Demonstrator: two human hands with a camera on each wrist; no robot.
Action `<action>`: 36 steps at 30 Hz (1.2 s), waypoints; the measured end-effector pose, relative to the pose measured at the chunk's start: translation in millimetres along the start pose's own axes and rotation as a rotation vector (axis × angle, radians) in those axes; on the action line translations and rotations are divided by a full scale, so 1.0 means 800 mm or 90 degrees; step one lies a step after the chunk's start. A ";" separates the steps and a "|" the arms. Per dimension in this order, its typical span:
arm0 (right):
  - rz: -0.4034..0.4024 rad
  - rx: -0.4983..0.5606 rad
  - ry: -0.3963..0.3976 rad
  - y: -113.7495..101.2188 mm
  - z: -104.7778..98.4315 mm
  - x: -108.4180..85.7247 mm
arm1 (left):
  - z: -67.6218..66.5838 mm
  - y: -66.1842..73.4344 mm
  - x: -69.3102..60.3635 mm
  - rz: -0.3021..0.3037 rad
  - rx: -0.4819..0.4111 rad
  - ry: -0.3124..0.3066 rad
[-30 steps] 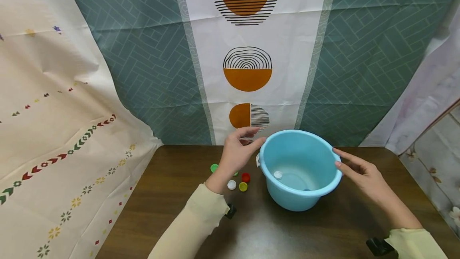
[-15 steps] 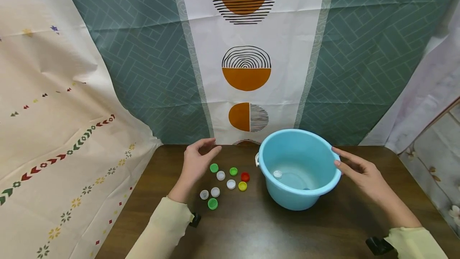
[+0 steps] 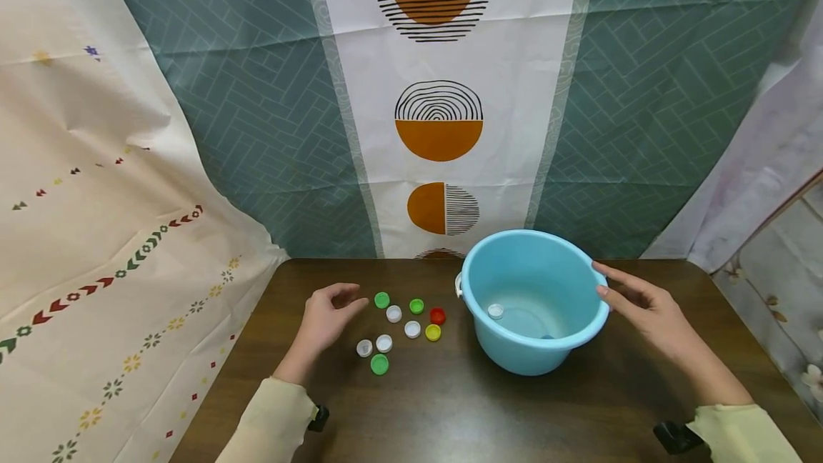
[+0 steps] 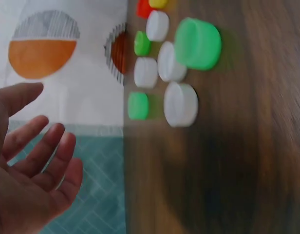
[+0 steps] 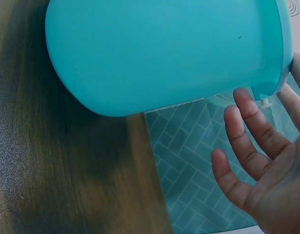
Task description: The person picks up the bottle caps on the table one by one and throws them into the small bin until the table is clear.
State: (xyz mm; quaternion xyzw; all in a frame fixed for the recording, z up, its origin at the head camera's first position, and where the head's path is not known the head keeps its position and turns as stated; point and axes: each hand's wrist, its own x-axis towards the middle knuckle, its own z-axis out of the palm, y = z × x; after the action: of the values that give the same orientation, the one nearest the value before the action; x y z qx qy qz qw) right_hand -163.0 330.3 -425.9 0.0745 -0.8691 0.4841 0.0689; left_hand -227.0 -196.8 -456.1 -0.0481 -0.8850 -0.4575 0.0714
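Inside of the tub: in the round light-blue plastic tub point(image 3: 522, 361), a small round white plastic cap point(image 3: 495, 311) lies on the floor at left; near the front rim is a small dark bluish thing point(image 3: 548, 337), too little of it showing to name.
Tub in the right wrist view: cut off by the top edge, showing only its outer wall, with the inside out of sight.
Caps in the left wrist view: blurred; the round red plastic cap point(image 3: 437, 316) and the round yellow plastic cap point(image 3: 434, 333) are cut off at the top.
Sleeves: both pale-yellow sleeves point(image 3: 270, 416) run out of the head view at the bottom, so the upper arms are hidden.
Left hand: the left hand point(image 3: 323, 319) is held just left of the caps, thumb and fingers apart and loosely bent, holding nothing; the wrist view crops its palm.
Right hand: the right hand point(image 3: 646, 313) reaches in from the right, thumb and index finger touching the tub's rim, the other three fingers spread free beneath; the wrist view crops it at the right edge.
Tub's place: upright on the dark brown wooden desk point(image 3: 463, 416), right of the caps, a white handle fitting point(image 3: 459, 285) at its left rim.
Loose caps: nine on the desk between left hand and tub: red, yellow, three round green plastic caps point(image 3: 379, 364) and four white.
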 end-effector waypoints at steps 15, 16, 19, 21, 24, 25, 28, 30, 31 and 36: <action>0.012 0.011 0.013 -0.002 -0.001 -0.002 | -0.008 -0.036 -0.013 -0.003 0.071 -0.311; 0.010 0.010 0.011 -0.002 -0.001 -0.002 | -0.007 -0.038 -0.014 -0.002 0.074 -0.319; 0.009 0.009 0.009 -0.001 -0.002 -0.001 | -0.003 -0.043 -0.014 0.002 0.089 -0.329; 0.008 0.010 0.007 -0.001 -0.002 -0.001 | -0.001 -0.046 -0.015 -0.001 0.105 -0.325; 0.009 0.004 0.007 -0.001 -0.001 -0.001 | 0.003 -0.050 -0.017 -0.007 0.121 -0.320; 0.007 -0.001 0.005 -0.001 -0.001 -0.001 | 0.004 -0.051 -0.017 -0.010 0.122 -0.317; 0.008 -0.008 0.002 -0.001 0.000 -0.001 | 0.006 -0.055 -0.018 -0.011 0.121 -0.313; 0.010 -0.008 0.000 -0.001 0.000 -0.001 | 0.008 -0.057 -0.018 -0.011 0.116 -0.310; 0.010 -0.008 0.000 -0.001 0.000 -0.001 | 0.008 -0.058 -0.018 -0.010 0.116 -0.308; 0.010 -0.006 -0.002 -0.003 0.000 -0.001 | 0.011 -0.060 -0.017 -0.017 0.115 -0.300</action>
State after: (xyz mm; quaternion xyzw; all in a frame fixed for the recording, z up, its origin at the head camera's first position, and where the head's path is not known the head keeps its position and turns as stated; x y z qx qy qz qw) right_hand -161.6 329.3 -424.2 0.0679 -0.8720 0.4807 0.0636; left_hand -221.5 -217.7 -501.8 -0.1356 -0.9150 -0.3537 -0.1389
